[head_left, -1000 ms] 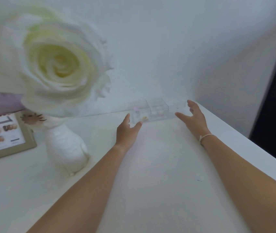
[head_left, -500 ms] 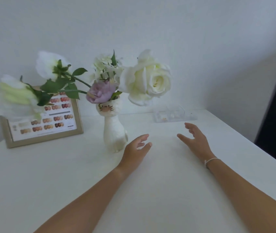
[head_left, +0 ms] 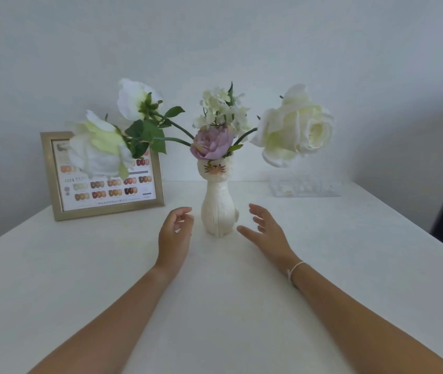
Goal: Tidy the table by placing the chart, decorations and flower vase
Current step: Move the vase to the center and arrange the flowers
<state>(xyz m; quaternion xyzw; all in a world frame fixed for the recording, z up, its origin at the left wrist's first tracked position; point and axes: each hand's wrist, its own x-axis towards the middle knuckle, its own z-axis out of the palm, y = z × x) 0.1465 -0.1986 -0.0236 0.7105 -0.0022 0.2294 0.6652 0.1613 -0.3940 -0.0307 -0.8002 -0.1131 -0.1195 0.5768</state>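
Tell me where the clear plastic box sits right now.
In the head view the clear plastic box sits at the table's far right, against the wall, behind and right of the cat vase.

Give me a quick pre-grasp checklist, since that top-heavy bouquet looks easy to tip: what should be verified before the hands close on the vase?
1. Vase upright on the table: ok.
2. Left hand empty and open beside the vase, not touching: ok.
3. Right hand empty and open on the other side, not touching: ok.
4. Frame clear of the vase body: ok, though the left flowers overlap it in view; whether they touch it: cannot tell.
5. Clear box at the back right clear of the vase base: ok.
6. Stems seated firmly in the vase: cannot tell.
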